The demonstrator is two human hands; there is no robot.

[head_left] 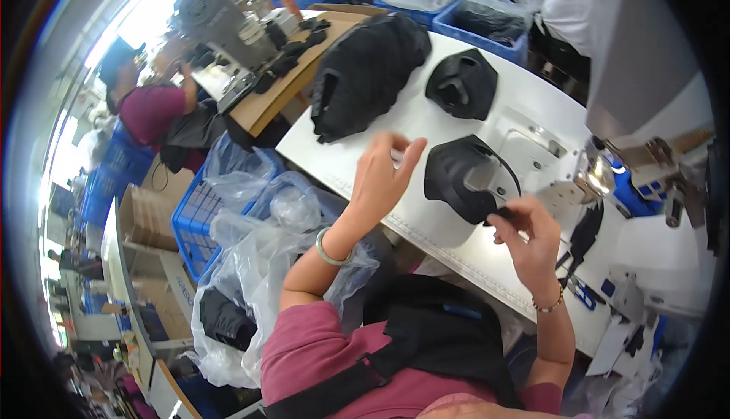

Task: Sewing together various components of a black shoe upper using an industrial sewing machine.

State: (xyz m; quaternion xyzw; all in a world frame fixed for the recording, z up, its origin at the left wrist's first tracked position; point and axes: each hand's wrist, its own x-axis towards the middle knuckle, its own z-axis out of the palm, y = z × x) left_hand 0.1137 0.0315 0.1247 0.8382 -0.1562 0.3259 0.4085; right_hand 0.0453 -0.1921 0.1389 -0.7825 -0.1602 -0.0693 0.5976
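Over the white sewing table [426, 248], my right hand [528, 236] pinches the near end of a black curved fabric piece [456, 179]. A thin black strip arcs from this piece toward that hand. My left hand [384, 176] is raised to the left of the piece, thumb apart from the fingers, with nothing seen in it; its fingertips are slightly blurred. Farther back lies a similar black molded piece [462, 84] with a hollow in it. A long stack of nested black pieces [372, 73] rests at the table's far left.
A sewing machine [593, 179] stands at the right, with blue-handled scissors [584, 293] and a black strap [584, 236] near it. Clear plastic bags [266, 267] and a blue crate [194, 214] are on the left. Another person [152, 111] works at a far-left machine.
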